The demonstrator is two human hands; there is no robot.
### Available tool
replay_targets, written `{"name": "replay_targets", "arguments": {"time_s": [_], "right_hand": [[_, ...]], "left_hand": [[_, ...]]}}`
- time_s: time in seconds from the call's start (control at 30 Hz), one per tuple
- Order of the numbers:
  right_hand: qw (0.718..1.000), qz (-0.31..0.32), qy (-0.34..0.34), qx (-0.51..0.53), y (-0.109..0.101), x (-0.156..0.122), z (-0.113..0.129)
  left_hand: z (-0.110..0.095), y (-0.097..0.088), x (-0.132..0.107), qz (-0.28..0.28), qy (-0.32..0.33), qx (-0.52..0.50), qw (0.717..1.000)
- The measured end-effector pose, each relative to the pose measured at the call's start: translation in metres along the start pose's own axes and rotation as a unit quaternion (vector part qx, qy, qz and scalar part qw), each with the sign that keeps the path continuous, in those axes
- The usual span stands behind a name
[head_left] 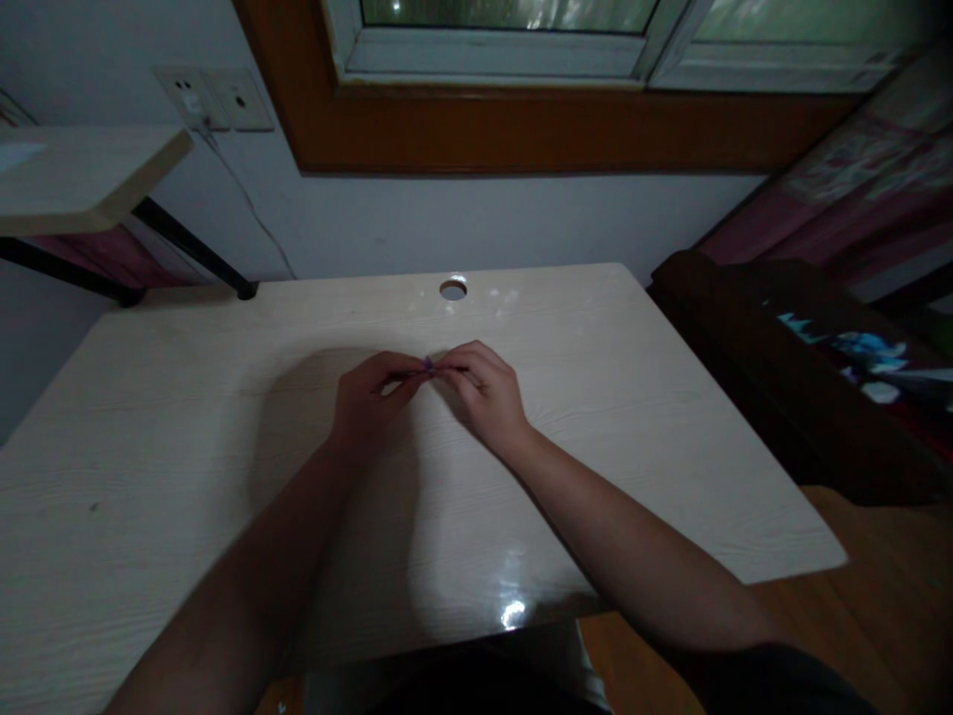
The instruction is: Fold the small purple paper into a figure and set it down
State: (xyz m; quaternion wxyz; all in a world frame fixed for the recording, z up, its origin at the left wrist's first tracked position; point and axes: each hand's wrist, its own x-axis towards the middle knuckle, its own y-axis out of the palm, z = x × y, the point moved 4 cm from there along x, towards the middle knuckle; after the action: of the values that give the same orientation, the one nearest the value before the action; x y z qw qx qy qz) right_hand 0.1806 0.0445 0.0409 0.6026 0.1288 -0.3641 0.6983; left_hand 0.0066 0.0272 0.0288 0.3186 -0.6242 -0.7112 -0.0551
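Observation:
A tiny purple piece (429,364) shows between the fingertips of both hands, too small and dim for its kind to be told. My left hand (374,392) pinches it from the left, thumb and fingers pressed together at the tips. From the right, my right hand (482,389) pinches at the same spot, so the fingertips of the two hands nearly meet. Both hands are over the middle of the pale wooden table (596,338). Most of the piece is hidden by the fingers.
A round cable hole (453,290) lies near the table's back edge. At the back left, a raised shelf (89,179) stands on black legs, with a white cord (249,204) hanging behind. Right of the table is a dark brown sofa-like piece (745,367) with things on it.

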Motion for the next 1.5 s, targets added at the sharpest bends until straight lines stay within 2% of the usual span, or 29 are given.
{"name": "replay_targets", "arguments": {"time_s": [0.3, 0.63, 1.17, 1.37, 1.5], "right_hand": [[0.987, 0.000, 0.148, 0.069, 0.009, -0.006, -0.021], [0.975, 0.010, 0.199, 0.103, 0.013, -0.008, -0.029], [0.976, 0.005, 0.203, 0.076, 0.011, -0.009, -0.030], [0.967, 0.003, 0.223, 0.120, 0.016, -0.011, -0.034], [0.966, 0.001, 0.226, 0.123, 0.018, -0.012, -0.037]], "left_hand": [[0.009, 0.006, -0.001, 0.000, -0.107, -0.052, 0.993], [0.020, 0.008, -0.001, 0.015, -0.183, -0.094, 0.978], [0.017, 0.008, 0.001, 0.012, -0.161, -0.060, 0.985], [0.022, 0.008, 0.000, 0.009, -0.156, -0.063, 0.986], [0.025, 0.005, 0.000, -0.006, -0.149, -0.031, 0.988]]}}
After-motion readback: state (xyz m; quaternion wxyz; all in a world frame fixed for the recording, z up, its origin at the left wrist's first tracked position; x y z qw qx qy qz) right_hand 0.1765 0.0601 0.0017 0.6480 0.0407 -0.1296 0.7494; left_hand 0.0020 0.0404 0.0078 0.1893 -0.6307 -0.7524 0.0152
